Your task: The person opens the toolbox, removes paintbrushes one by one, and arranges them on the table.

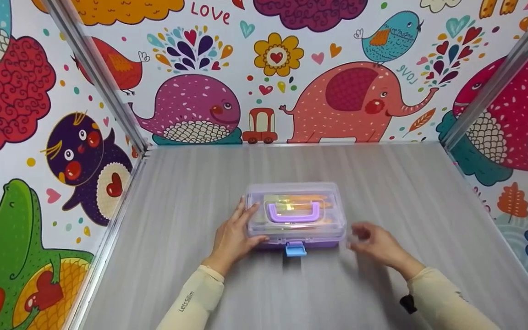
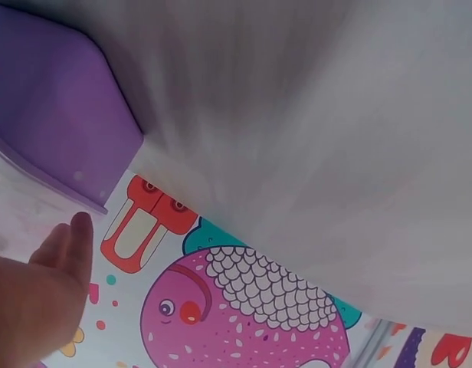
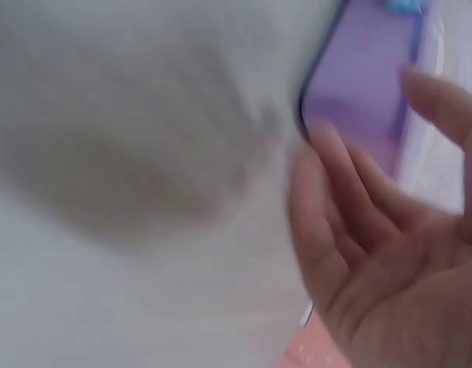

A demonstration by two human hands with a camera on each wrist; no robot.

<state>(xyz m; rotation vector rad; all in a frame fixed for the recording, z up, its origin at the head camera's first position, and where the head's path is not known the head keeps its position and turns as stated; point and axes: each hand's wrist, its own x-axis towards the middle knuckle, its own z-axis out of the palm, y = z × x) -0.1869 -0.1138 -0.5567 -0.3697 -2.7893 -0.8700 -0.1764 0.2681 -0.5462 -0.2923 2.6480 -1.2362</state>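
Note:
A purple box (image 1: 316, 243) with a clear lid (image 1: 255, 192) and a purple handle (image 1: 294, 217) stands on the grey table. Orange and yellowish things show blurred through the lid, which lies down over the base. At the front, the blue latch (image 1: 296, 250) sticks outward. My left hand (image 1: 234, 236) rests against the box's left end, fingers extended along its side and thumb at the front corner. Just off the right end is my right hand (image 1: 376, 243), its fingers loosely bent with nothing between them; the right wrist view shows the hand (image 3: 397, 253) beside the purple wall.
The grey tabletop (image 1: 190, 178) runs back to a wall (image 1: 268, 101) printed with cartoon animals. More printed panels stand at left and right, joined by metal corner posts (image 1: 103, 82). A small black thing (image 1: 408, 303) hangs at the right sleeve.

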